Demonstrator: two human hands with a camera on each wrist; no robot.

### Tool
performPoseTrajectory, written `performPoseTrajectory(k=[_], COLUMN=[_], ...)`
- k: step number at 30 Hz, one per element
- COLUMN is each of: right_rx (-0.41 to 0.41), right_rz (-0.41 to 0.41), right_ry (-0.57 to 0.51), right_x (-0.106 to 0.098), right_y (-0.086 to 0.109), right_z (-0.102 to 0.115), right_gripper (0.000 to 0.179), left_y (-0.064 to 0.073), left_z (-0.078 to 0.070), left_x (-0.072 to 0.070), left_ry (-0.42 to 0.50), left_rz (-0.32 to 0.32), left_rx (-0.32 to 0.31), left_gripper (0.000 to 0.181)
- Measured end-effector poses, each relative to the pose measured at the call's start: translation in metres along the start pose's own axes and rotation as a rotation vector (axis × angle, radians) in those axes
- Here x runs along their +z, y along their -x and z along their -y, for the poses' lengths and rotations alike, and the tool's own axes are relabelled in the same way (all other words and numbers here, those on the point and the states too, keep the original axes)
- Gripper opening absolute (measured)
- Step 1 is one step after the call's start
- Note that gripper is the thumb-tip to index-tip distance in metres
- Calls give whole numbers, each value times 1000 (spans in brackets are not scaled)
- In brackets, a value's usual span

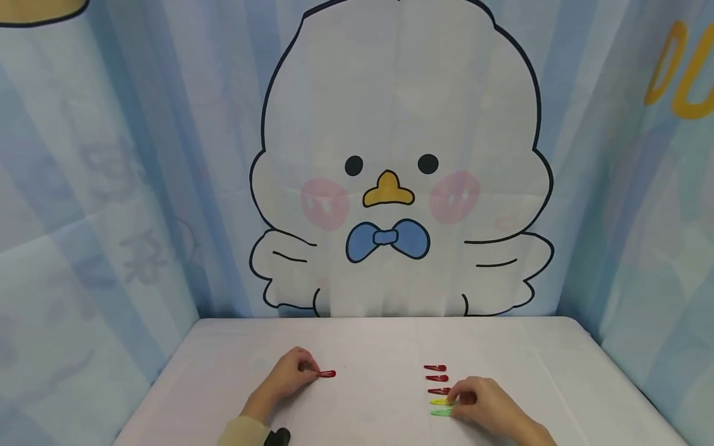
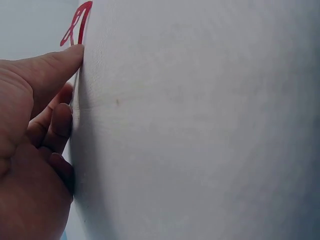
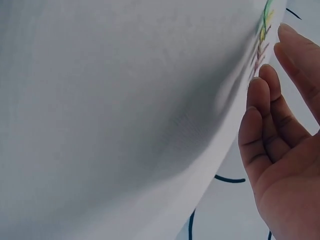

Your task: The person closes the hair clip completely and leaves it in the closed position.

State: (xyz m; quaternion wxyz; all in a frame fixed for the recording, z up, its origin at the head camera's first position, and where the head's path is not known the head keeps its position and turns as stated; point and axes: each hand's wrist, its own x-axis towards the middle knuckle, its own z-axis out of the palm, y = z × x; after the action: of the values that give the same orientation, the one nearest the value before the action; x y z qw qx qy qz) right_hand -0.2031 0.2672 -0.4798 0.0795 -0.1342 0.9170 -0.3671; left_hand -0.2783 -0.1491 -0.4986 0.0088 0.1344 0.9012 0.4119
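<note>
My left hand (image 1: 290,373) pinches one end of a red snap hair clip (image 1: 328,374) low over the left part of the table. In the left wrist view the same clip juts out beyond the thumb, its two arms spread apart. On the right, three red hair clips (image 1: 437,378), a yellow hair clip (image 1: 440,402) and a green hair clip (image 1: 440,412) lie in a column, one below another. My right hand (image 1: 484,402) is at the right ends of the lower clips, fingers loosely bent. No clip shows between its fingers in the right wrist view.
A white cloth covers the table (image 1: 368,409). Behind it hangs a curtain (image 1: 401,111) with a cartoon duck, and striped blue curtains stand at both sides. A black strap piece (image 1: 277,437) sits at the left sleeve (image 1: 243,432).
</note>
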Motion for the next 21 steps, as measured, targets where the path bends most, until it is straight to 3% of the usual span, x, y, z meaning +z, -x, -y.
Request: performPoseTrajectory(k=[6, 11, 21], right_rx=[15, 21, -20], right_rz=[-43, -63, -105], right_ry=[-15, -8, 9], right_x=[-2, -3, -11], right_y=[0, 0, 3], right_z=[5, 7, 14], right_gripper=[9, 8, 8], left_y=[2, 2, 3], left_z=[1, 1, -6], left_x=[-1, -2, -7], left_ry=[-1, 6, 130], left_rz=[10, 32, 85], left_rx=[8, -42, -52], left_gripper=[10, 9, 4])
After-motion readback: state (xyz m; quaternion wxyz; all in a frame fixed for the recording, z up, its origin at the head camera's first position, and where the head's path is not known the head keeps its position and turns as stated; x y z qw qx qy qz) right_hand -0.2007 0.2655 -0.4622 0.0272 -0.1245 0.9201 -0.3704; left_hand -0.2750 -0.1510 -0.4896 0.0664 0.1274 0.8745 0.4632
